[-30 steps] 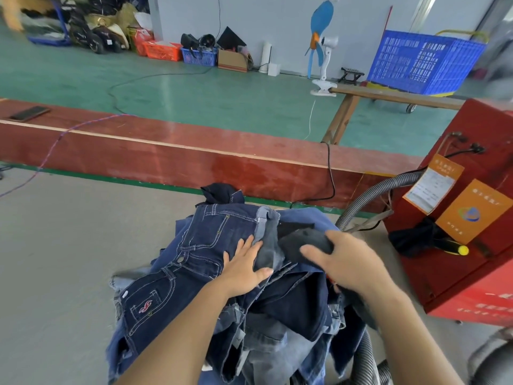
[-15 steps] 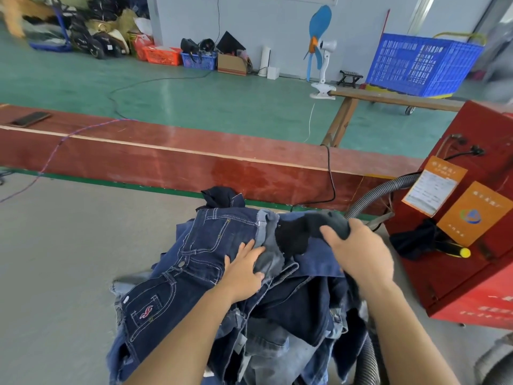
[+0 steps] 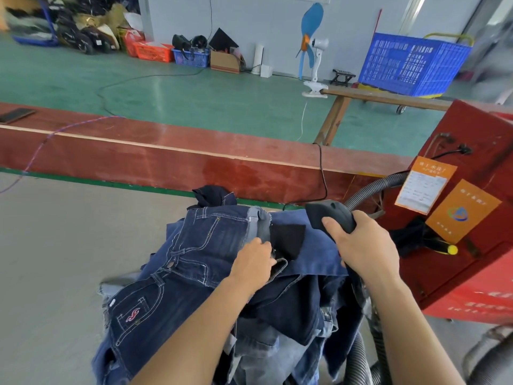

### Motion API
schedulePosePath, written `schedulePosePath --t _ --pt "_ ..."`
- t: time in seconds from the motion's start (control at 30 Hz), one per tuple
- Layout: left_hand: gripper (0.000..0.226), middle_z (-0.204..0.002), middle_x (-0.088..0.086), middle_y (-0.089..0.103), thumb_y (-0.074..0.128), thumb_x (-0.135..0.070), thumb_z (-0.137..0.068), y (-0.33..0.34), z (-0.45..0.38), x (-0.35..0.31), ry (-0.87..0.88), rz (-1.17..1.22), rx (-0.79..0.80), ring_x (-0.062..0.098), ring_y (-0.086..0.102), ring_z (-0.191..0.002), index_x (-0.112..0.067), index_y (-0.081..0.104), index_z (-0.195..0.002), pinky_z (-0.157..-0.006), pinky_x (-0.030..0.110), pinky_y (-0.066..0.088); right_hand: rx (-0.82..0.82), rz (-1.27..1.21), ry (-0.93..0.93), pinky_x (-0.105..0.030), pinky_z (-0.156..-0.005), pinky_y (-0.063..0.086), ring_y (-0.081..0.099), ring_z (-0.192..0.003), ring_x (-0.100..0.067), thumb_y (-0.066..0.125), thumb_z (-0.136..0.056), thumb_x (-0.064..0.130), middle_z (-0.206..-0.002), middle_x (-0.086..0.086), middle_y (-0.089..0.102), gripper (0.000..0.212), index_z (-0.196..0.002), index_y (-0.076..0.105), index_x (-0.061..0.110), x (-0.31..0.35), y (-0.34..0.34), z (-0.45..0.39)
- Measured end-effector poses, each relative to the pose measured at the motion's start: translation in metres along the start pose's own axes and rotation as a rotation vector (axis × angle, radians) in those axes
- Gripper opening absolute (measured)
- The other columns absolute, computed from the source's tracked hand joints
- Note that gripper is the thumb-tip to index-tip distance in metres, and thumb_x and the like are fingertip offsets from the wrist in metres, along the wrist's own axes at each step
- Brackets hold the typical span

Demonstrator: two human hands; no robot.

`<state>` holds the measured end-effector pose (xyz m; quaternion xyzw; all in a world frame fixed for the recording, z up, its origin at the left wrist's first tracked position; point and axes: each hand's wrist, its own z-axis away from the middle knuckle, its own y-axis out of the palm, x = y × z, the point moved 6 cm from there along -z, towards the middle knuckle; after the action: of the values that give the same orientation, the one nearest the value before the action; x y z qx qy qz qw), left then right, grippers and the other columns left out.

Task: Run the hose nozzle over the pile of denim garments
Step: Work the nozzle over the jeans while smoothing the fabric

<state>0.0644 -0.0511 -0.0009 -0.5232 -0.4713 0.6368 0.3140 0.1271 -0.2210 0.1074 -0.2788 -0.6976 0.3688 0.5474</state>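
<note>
At the far right edge of the denim pile [image 3: 200, 262], the right hand [image 3: 366, 251] grips the black hose nozzle [image 3: 329, 215], fingers curled round its body, its tip jutting past them over the cloth. Left hand [image 3: 254, 263] rests on the jeans, fingers curled, pinching the waistband beside it.

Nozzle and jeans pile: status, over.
Right hand grips the nozzle at the pile's far right edge. Left hand pinches the jeans pile. Nothing in the way.
</note>
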Motion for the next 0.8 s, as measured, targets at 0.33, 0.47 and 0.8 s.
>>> schedulePosePath --t 0.33,0.47,0.8 --pt "0.035 -0.071 0.007 0.045 0.048 -0.023 -0.094 0.007 0.041 -0.036 0.158 -0.062 0.513 0.032 0.051 -0.074 -0.01 0.041 -0.063 -0.06 0.032 0.038 0.016 0.025 -0.033 -0.031 -0.056 0.037 0.06 -0.071 -0.024 0.053 -0.088 0.055 -0.072 0.0 0.061 0.037 -0.087 0.05 0.018 0.008 -0.001 0.003" --pt "0.042 -0.107 0.012 0.052 0.034 -0.035 -0.104 -0.01 0.027 -0.026 0.131 -0.085 0.079 0.03 0.055 -0.1 -0.004 0.061 -0.097 -0.086 0.037 0.042 0.034 0.049 -0.042 -0.029 -0.054 0.035 0.056 -0.07 -0.019 0.054 -0.089 0.053 -0.072 0.003 0.058 0.036 -0.085 0.05 0.018 0.006 0.0 0.006" --pt "0.075 -0.161 -0.002 0.013 0.039 -0.06 -0.095 0.018 0.008 -0.008 0.013 -0.077 -0.158 0.013 0.004 -0.149 -0.015 0.021 -0.152 -0.118 0.033 0.011 0.182 0.074 -0.048 -0.027 -0.051 0.041 0.061 -0.049 -0.014 0.055 -0.088 0.052 -0.064 0.002 0.062 0.032 -0.081 0.051 0.021 0.0 0.003 0.012"
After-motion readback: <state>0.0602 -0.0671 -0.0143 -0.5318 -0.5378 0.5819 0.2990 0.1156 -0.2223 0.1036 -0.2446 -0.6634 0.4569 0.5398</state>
